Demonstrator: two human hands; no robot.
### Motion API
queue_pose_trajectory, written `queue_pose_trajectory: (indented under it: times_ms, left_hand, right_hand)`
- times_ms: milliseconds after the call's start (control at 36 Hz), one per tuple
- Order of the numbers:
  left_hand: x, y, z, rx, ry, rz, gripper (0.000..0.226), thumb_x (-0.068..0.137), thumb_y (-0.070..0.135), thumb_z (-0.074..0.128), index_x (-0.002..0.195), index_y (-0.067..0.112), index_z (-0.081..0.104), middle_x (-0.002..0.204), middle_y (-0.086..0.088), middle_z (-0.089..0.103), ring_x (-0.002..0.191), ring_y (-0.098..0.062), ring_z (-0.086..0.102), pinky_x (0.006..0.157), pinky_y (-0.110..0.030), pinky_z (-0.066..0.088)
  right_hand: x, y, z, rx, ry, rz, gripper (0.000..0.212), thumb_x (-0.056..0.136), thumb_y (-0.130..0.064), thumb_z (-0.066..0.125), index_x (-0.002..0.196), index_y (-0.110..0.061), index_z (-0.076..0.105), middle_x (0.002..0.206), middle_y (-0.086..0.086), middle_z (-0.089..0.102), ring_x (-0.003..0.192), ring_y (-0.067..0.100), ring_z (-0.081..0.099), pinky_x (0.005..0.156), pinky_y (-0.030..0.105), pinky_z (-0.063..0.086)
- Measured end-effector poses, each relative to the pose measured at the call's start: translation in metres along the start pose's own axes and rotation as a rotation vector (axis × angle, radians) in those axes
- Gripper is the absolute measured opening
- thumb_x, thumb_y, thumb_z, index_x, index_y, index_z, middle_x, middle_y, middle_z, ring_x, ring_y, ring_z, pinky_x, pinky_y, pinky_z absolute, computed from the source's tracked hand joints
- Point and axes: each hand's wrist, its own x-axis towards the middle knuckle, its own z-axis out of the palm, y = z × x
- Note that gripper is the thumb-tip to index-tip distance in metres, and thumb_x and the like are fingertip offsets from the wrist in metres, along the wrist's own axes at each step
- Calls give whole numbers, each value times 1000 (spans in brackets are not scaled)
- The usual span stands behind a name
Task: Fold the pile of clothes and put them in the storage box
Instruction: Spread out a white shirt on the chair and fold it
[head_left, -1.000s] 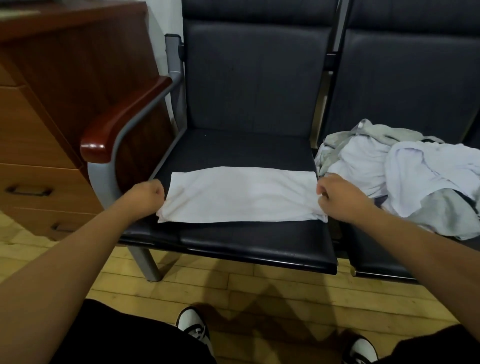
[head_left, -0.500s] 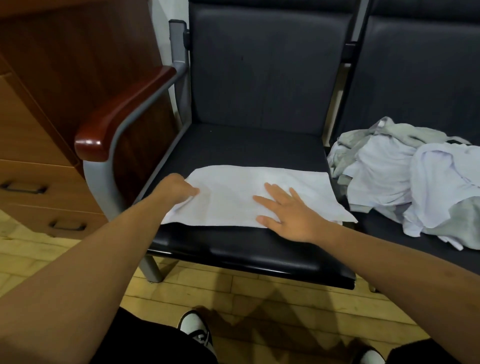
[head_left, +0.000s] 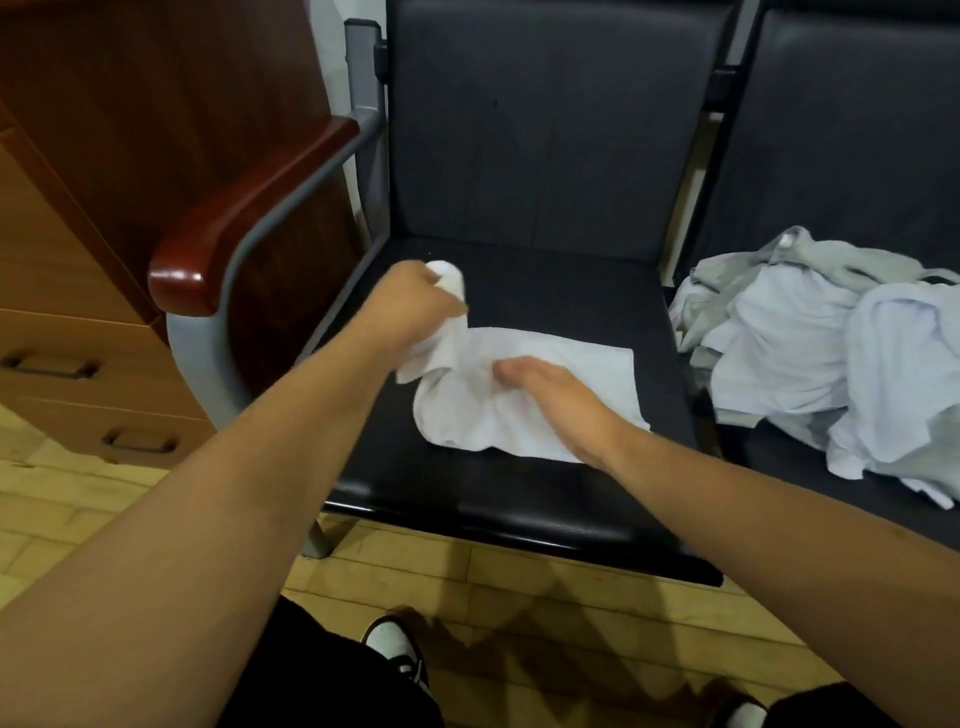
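Note:
A white garment (head_left: 587, 374), folded into a strip, lies on the black seat (head_left: 519, 280) of the left chair. My left hand (head_left: 415, 306) grips the garment's left end and holds it lifted above the seat, with cloth sticking out above my fist. My right hand (head_left: 556, 395) lies flat on the middle of the garment, fingers straight, pressing it down. A loose pile of white and grey clothes (head_left: 831, 353) sits on the right chair's seat. No storage box is in view.
A red-brown wooden armrest (head_left: 244, 218) on a grey metal frame stands left of the seat. A wooden cabinet with drawers (head_left: 78, 260) is further left. Below is wood flooring (head_left: 545, 613), with my shoes at the bottom edge.
My left hand has lifted the garment's left end up and rightward off the seat. My right hand went from the right end to pressing flat on the middle.

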Motion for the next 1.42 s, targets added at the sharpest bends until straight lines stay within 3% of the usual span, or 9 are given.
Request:
queue_pose_trajectory:
  times_ms: [167,278,361,500,583,833,972,1194,1417]
  left_hand:
    - [-10,43,58,91,-70,288,32,87,10,66,116,19,54,103,6,49,88,-12,51,67,-21,42]
    - [-22,57,87,125,-358,457,48,85,20,72,126,22,48,113,4,55,89,-10,58,67,-19,49]
    - [-28,61,97,64,-553,408,43,89,33,68,126,27,47,110,5,66,77,-14,71,69,-25,58]
    - [-17,43,86,66,-426,301,21,96,41,54,105,22,59,83,8,75,69,-14,72,63,-23,52]
    - [-2,15,78,176,-286,203,14,95,34,55,101,21,60,87,5,73,73,-11,69,69,-27,53]
    - [17,-35,62,359,-164,-129,36,90,42,62,104,9,56,101,-9,60,72,-16,52,62,-31,41]
    - [11,-25,67,167,-247,-242,63,80,57,70,115,7,55,107,-5,59,82,-19,57,67,-30,47]
    - [-20,19,60,-568,-511,-323,28,81,20,76,104,16,61,105,-10,70,98,-31,66,90,-50,54]
    - [-26,41,30,-985,-526,-150,17,89,16,55,91,14,72,84,-10,75,75,-29,73,81,-46,57]
  right_hand:
    - [-12,-8,-61,654,208,174,59,102,-58,39,127,-8,57,117,19,72,111,34,69,103,52,50]
    - [-17,3,-85,781,226,271,76,97,-70,37,125,-3,60,101,15,76,86,30,75,71,39,61]
    - [-20,6,-91,764,189,322,66,95,-66,46,122,-10,68,112,15,74,95,31,75,74,42,62]
    - [-19,8,-83,447,309,267,24,89,-4,70,110,6,66,107,25,68,80,32,75,69,41,62]
    - [-18,1,-83,338,381,184,19,86,-10,73,103,-3,69,112,23,70,101,39,70,93,56,56]
    - [-15,27,-97,27,482,384,35,88,-7,72,118,6,61,116,24,66,103,36,66,96,51,55]
    - [-12,36,-101,3,454,435,31,88,-16,75,113,-1,64,112,17,66,102,36,65,94,48,56]
    - [-12,39,-99,-30,366,403,38,84,-28,80,111,-4,68,113,15,69,103,35,67,95,49,56]
    - [-11,-3,-78,848,81,266,60,89,-47,71,134,-10,60,131,10,66,114,32,68,93,47,56]
